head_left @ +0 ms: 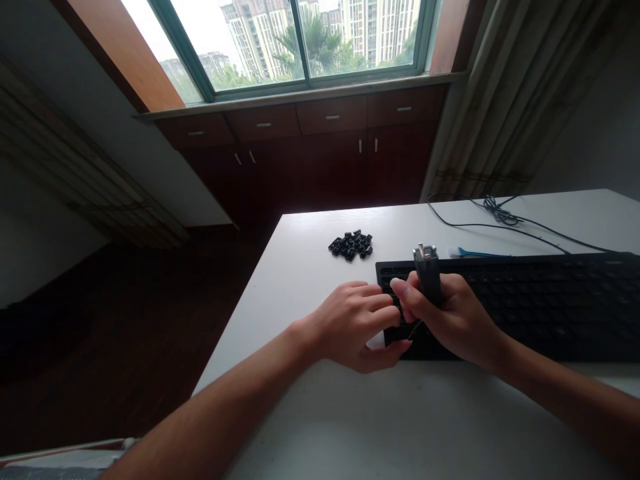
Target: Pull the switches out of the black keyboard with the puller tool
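My right hand is wrapped round a dark keycap puller held upright over the left end of the black keyboard. Metal prongs show at the top of the puller, and a thin wire sticks out below my fingers. My left hand lies over the keyboard's left edge, its fingers bent and its thumb stretched apart from them. The left thumb tip is close to the wire; whether they touch I cannot tell. Both hands hide the keys underneath. Beyond them, a small heap of loose black keycaps lies on the table.
A blue-handled brush with pale bristles lies behind the keyboard on the white table. A black cable is bundled at the back right. The table's left edge drops to a dark floor; wooden cabinets stand below the window.
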The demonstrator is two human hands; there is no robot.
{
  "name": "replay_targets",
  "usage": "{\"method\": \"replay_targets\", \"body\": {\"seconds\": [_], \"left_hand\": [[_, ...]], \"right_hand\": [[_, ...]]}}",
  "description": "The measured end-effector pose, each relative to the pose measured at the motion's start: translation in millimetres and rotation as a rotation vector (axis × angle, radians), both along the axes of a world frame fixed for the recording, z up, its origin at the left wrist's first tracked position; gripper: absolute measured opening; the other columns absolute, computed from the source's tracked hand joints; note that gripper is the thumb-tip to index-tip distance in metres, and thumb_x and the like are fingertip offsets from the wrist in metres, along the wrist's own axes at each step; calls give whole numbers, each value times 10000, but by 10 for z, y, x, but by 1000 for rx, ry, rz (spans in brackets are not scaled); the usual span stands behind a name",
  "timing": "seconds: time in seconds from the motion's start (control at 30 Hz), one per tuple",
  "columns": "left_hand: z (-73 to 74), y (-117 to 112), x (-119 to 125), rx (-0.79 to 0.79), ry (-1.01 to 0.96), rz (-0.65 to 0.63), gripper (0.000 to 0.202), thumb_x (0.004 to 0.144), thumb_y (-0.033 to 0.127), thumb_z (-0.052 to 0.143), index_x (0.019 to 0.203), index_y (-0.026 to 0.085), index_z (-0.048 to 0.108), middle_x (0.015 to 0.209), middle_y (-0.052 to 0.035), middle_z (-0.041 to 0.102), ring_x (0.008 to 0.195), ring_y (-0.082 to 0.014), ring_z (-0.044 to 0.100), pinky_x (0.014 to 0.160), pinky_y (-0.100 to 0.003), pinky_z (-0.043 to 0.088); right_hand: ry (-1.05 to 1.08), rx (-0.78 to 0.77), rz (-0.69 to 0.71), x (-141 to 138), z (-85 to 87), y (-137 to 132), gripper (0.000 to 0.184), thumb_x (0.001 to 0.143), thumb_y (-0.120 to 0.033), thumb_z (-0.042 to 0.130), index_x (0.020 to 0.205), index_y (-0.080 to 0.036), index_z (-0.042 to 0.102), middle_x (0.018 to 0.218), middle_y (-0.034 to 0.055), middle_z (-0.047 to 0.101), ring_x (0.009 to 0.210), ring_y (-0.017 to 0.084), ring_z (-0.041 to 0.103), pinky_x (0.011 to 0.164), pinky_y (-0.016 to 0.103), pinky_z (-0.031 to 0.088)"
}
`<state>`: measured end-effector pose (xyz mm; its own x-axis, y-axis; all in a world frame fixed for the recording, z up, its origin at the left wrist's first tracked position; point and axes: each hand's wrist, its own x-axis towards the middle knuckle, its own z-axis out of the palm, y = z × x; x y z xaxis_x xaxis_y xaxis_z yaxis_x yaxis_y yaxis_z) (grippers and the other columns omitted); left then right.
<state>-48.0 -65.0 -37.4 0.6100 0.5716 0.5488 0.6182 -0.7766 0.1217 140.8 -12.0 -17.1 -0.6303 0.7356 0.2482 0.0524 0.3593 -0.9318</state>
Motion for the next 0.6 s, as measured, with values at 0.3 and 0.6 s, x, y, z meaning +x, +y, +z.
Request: {"method": "replay_targets", "body": {"seconds": [0.3,0.6], "left_hand": [[-28,10,-48,-45,-60,-40,156,815,319,588,877,178,614,884,-50,708,805,-200,642,688,-337,527],[5,-180,160,-210,-106,57,591,795,350,593,1316,95,482,1290,-205,609,1166,-359,582,1020,-558,491]], "right_hand": [[295,-185,115,-307,-36,-29,437,969,-401,587,596,-201,478,534,-38,468,479,100,433,476,259,368],[281,162,11,-311,-73,-27,400,942,-298,601,600,-209,413,559,-46,390,507,95,341,485,272,307]]}}
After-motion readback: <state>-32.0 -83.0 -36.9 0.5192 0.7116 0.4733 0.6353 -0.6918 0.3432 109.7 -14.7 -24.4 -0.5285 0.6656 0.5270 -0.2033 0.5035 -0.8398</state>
